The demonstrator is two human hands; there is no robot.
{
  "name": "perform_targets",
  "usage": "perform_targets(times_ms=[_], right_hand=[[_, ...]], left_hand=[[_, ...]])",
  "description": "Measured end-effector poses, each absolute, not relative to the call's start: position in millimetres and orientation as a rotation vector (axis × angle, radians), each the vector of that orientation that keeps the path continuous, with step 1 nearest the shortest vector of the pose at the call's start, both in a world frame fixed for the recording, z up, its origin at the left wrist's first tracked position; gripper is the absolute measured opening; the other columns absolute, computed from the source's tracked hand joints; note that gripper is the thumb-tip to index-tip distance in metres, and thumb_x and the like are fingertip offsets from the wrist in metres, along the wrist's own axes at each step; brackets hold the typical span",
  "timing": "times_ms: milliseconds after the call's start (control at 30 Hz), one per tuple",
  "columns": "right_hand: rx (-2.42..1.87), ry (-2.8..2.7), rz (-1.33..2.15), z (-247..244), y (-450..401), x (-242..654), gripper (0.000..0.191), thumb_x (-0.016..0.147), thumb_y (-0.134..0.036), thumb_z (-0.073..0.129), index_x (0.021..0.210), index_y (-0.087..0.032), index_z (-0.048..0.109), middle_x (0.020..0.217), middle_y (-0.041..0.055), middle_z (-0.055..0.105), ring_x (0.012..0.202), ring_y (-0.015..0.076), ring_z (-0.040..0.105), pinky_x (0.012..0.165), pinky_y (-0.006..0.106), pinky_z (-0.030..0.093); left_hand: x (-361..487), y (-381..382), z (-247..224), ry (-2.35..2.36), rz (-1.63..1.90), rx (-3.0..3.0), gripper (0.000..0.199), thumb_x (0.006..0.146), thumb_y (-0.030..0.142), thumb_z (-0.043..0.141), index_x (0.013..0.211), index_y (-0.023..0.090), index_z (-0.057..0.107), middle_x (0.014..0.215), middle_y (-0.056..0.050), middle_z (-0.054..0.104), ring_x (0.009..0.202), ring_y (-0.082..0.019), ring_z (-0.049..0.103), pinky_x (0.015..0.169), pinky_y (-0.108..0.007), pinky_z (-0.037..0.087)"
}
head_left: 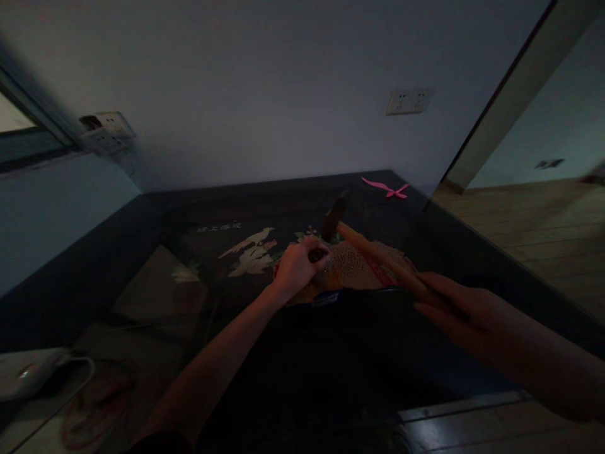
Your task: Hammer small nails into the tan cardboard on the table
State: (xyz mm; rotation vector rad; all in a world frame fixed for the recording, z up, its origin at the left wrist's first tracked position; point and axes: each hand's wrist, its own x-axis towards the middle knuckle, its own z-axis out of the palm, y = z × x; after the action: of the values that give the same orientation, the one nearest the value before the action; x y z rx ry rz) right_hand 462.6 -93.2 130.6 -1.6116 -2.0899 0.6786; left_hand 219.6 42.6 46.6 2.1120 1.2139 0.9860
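My right hand [454, 309] grips the wooden handle of a hammer [378, 252]. Its dark head is raised just beyond my left hand. My left hand [302, 261] is closed, fingers curled together as in a pinch; what they hold, if anything, is too dark to make out. Under and beside that hand lies a flat orange-brown piece with dark dots [347, 265], with red parts and a small blue label at its near edge. The hammer handle crosses over it and hides part of it.
A dark table [189, 208] with a bird-and-flower picture [255, 252] stands against the wall. A pink ribbon [387, 188] lies at its far right corner. Wall sockets [409, 101] are above. A white device with a cable [33, 372] sits at lower left.
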Motion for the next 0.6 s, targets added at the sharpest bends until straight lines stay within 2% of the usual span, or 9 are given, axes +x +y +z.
perform_targets(times_ms=[200, 367, 500, 600], right_hand=[[-1.626, -2.120, 0.689, 116, -90, 467, 0.033, 0.088, -0.035, 0.048, 0.108, -0.015, 0.065, 0.060, 0.0019, 0.063, 0.042, 0.0141, 0.051, 0.038, 0.024, 0.037], [-1.603, -2.060, 0.715, 126, -94, 464, 0.027, 0.088, -0.035, 0.050, 0.104, -0.020, 0.066, 0.066, 0.0027, 0.068, 0.049, 0.0158, 0.057, 0.043, 0.024, 0.043], [-1.620, -2.112, 0.710, 119, -92, 469, 0.030, 0.089, -0.038, 0.050, 0.105, -0.019, 0.067, 0.062, 0.0016, 0.064, 0.044, 0.0137, 0.052, 0.040, 0.024, 0.039], [-1.644, -2.139, 0.684, 116, -91, 473, 0.034, 0.090, -0.039, 0.050, 0.111, -0.018, 0.066, 0.065, 0.0026, 0.065, 0.047, 0.0150, 0.054, 0.043, 0.025, 0.040]], left_hand=[[218, 43, 49, 1.270, 0.935, 2.131, 0.010, 0.081, 0.021, 0.065, 0.088, 0.017, 0.071, 0.086, -0.005, 0.075, 0.079, -0.020, 0.070, 0.072, -0.029, 0.054], [219, 42, 50, 1.214, 0.962, 2.121, 0.010, 0.081, 0.018, 0.064, 0.089, 0.019, 0.070, 0.088, -0.003, 0.074, 0.081, -0.018, 0.070, 0.078, -0.029, 0.053], [219, 42, 49, 1.249, 0.948, 2.113, 0.015, 0.080, 0.018, 0.064, 0.094, 0.019, 0.069, 0.089, -0.004, 0.075, 0.080, -0.019, 0.070, 0.075, -0.030, 0.054], [219, 42, 49, 1.255, 0.933, 2.121, 0.015, 0.080, 0.018, 0.064, 0.094, 0.019, 0.069, 0.088, -0.004, 0.075, 0.082, -0.020, 0.070, 0.074, -0.029, 0.054]])
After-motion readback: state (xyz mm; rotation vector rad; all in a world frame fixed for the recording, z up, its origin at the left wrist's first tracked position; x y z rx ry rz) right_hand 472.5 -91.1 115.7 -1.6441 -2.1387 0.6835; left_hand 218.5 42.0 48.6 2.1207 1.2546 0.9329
